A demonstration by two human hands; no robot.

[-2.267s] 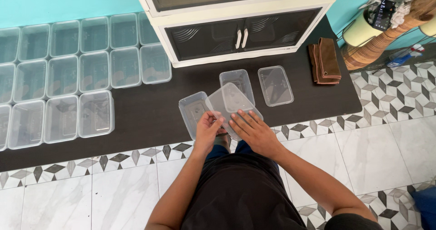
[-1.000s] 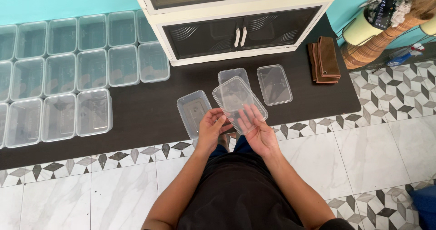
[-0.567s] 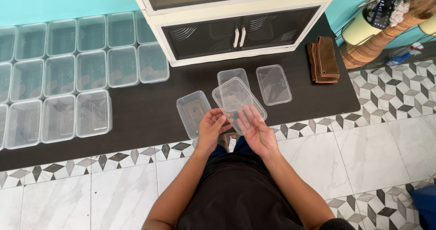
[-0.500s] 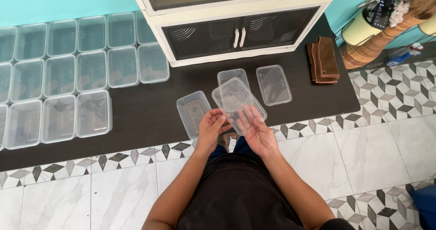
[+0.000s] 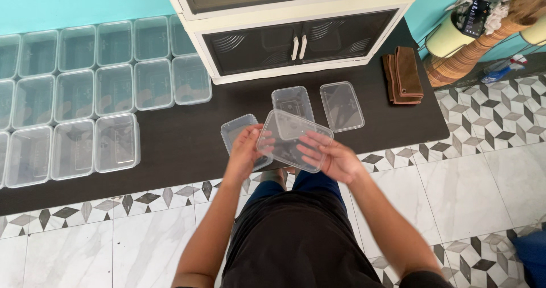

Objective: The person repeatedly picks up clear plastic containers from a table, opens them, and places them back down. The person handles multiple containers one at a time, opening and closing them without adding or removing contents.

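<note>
Far left of the cabinet [image 5: 296,32], on the dark mat [image 5: 182,134]: rows of clear rectangular tubs [image 5: 91,94], side by side, rims touching or nearly so.

In front of the cabinet, near the mat's front edge: a clear open container [image 5: 236,130], partly behind the left hand [image 5: 245,151]. Left hand raised over that container, fingers spread moderately and curled round the left short edge of a clear lid [image 5: 293,140], thumb on the upper face, other fingers underneath as far as can be made out; somewhat blurred.

Clear lid held in the air just below the cabinet doors, tilted, long side running left to right, above the mat's front edge.

Behind the lid, closer to the cabinet: another clear container [image 5: 293,101] resting on the mat, partly covered by the lid.

Right hand [image 5: 335,157] at the lid's right end, fingers partly open and stretched along the underside and near edge, gripping lightly.

Right of that container, below the cabinet's right door: a flat clear lid [image 5: 341,106] lying on the mat.

Further right of the cabinet: a folded brown cloth [image 5: 405,74] at the mat's edge.
</note>
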